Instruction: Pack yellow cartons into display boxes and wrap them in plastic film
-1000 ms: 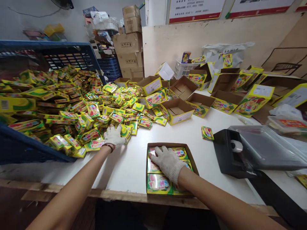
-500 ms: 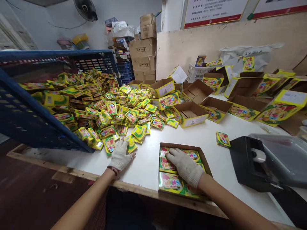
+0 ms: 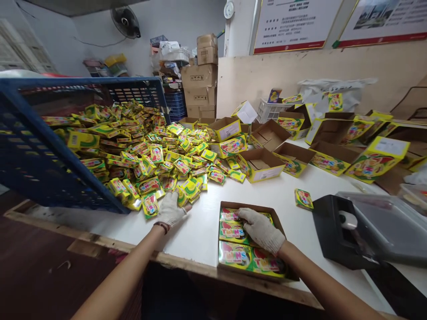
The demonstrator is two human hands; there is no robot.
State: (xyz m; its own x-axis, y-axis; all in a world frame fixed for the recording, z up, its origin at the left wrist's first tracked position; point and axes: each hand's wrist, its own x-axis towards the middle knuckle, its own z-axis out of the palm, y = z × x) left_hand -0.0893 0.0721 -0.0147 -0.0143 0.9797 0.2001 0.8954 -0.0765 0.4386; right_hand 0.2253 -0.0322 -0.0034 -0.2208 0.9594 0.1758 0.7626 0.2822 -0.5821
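Observation:
My left hand point(image 3: 171, 210), in a white knit glove, reaches to the near edge of a heap of small yellow-green boxes point(image 3: 156, 153). Its fingers are spread, with the fingertips against the closest boxes and nothing visibly gripped. My right hand point(image 3: 262, 230), gloved as well, lies over an open carton point(image 3: 279, 221) at the table's front edge. Its fingers stretch across the small "TWINS" boxes point(image 3: 232, 254) packed face up in rows inside; the palm hides some of them.
A tipped blue crate point(image 3: 60, 169) at left spills the heap onto the white table point(image 3: 203, 222). Several open display cartons point(image 3: 263, 164) stand behind. A black tape dispenser point(image 3: 333, 231) is at right, near one loose small box point(image 3: 303, 198).
My view has tilted up slightly. The right hand's fingers have drawn closer together and shifted a little right over the carton. My left hand's fingers have spread at the heap's edge.

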